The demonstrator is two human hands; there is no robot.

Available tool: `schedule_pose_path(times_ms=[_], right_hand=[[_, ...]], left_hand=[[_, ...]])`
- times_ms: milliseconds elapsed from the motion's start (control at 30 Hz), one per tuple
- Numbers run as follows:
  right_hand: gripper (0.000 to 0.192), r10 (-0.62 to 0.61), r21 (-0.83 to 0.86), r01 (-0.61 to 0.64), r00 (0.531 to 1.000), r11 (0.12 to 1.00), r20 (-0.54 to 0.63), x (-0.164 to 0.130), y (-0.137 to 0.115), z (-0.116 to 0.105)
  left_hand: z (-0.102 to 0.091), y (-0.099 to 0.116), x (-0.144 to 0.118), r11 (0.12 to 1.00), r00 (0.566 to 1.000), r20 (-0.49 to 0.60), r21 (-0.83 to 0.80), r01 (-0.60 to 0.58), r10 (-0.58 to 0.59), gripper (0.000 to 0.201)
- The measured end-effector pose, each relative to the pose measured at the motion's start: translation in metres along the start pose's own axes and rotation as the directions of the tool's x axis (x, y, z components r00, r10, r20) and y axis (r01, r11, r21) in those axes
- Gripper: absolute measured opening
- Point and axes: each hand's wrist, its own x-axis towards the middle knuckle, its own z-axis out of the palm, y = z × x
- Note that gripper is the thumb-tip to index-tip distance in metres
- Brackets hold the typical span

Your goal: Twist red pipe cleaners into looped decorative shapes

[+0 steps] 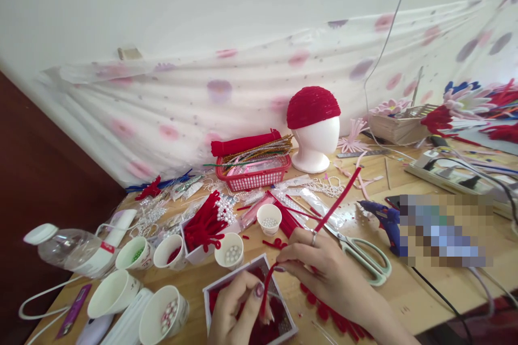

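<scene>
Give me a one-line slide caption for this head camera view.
Both hands, left and right, bend a red pipe cleaner over a small box, with cups of beads nearby.

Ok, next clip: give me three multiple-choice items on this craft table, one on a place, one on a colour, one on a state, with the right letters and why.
1. Where do the scissors lie?
A. on the table right of the right hand
B. inside the red basket
C. on the foam head

2. What colour is the cap on the foam head?
A. blue
B. red
C. white

3. How is the red pipe cleaner held?
A. lying loose on the table
B. pinched by both hands, bent between them
C. held by the left hand alone

Answers: A, the scissors rest flat by the right hand; B, the cap is red over the white head; B, fingers of both hands close on the stem, which bends at the right hand.
</scene>
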Motion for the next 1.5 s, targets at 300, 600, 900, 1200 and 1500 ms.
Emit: schedule_pose_path(times_ms=[300, 600, 900, 1200, 1500], right_hand=[[0.015, -0.067, 0.036, 0.069, 0.996, 0.997, -0.057, 0.006, 0.008, 0.005], [0.026, -0.244, -0.358, 0.205, 0.968, 0.911, -0.066, -0.005, -0.009, 0.004], [0.025, -0.181, -0.305, 0.127, 0.971, 0.944, -0.155, -0.003, -0.012, 0.004], [0.025, -0.031, -0.024, 0.029, 0.997, 0.999, -0.074, -0.006, -0.008, 0.000], [0.022, 0.007, -0.064, 0.002, 0.990, 0.998, 0.139, -0.020, -0.053, 0.018]], left_hand=[[0.002, 0.014, 0.010, 0.996, 0.997, 0.073, -0.093, 0.011, -0.004, 0.035], [0.002, 0.017, 0.007, 0.995, 0.996, 0.012, -0.058, 0.087, -0.086, 0.034], [0.015, 0.012, -0.003, 0.988, 0.983, -0.141, 0.116, -0.104, 0.120, 0.038], [0.016, 0.015, -0.004, 0.896, 0.994, 0.056, -0.440, -0.063, 0.097, 0.040], [0.023, 0.020, 0.002, 0.941, 0.828, -0.539, -0.175, -0.288, 0.153, 0.031]])
